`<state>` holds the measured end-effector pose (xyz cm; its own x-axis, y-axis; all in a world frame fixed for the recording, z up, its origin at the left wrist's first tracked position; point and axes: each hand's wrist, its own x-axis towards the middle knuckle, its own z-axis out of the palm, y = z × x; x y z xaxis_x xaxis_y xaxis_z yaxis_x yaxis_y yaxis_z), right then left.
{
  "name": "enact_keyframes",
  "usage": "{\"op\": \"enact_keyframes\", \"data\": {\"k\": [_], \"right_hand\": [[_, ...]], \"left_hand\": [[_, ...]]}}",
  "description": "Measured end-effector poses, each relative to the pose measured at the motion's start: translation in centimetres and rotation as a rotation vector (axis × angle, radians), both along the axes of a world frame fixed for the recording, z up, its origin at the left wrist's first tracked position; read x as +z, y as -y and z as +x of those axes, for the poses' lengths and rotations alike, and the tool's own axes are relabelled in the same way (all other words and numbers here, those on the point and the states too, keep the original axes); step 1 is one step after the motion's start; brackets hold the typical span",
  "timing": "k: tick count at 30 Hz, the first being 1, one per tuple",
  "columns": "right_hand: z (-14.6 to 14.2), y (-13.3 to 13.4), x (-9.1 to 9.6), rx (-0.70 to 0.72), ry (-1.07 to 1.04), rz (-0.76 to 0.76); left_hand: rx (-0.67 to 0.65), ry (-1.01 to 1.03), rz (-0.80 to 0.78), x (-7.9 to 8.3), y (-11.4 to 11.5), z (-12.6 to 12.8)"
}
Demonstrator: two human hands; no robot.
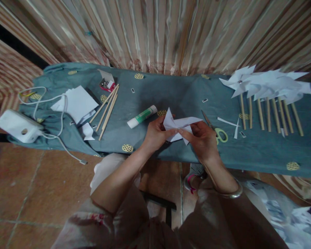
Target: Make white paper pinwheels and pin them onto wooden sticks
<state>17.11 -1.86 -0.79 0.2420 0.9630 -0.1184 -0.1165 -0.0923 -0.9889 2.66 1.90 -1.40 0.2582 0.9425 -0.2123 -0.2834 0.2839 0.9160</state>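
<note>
- By the table's (171, 90) near edge, our left hand (157, 134) and right hand (205, 141) are clamping fingers on folded paper (180, 123), thumbs at its middle, probably securing the folds.
- Toward the right edge, we are seeing pinwheels (268, 84) overlapping, perhaps saving space.

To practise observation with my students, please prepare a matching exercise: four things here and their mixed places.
1. White cylindrical glue stick
2. Folded white paper
3. Green-handled metal scissors
4. Small red cardboard box

A. Beside the right hand
B. Beside loose wooden sticks
C. Beside the left hand
D. Held in both hands

Pairs: 1-C; 2-D; 3-A; 4-B
</note>
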Motion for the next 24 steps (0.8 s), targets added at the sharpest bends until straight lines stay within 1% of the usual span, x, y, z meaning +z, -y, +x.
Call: {"op": "enact_keyframes", "data": {"k": [8,13,16,19,24], "right_hand": [[0.0,0.1,-0.1,-0.019,-0.041,-0.062],[-0.5,-0.1,0.6,-0.029,-0.078,-0.075],[-0.6,-0.7,1.4,-0.023,-0.067,-0.007],[-0.2,-1.4,1.9,-0.073,-0.056,0.055],[0.2,-2.4,1.4,-0.173,-0.016,0.057]], "left_hand": [[-0.004,0.018,-0.014,0.1,0.2,0.2],[0.026,0.012,-0.015,0.3,0.3,0.0],[0.074,0.026,-0.021,0.5,0.0,-0.2],[0.155,0.028,-0.012,0.8,-0.4,-0.6],[0.264,0.056,-0.002,1.6,-1.1,-1.7]]}}
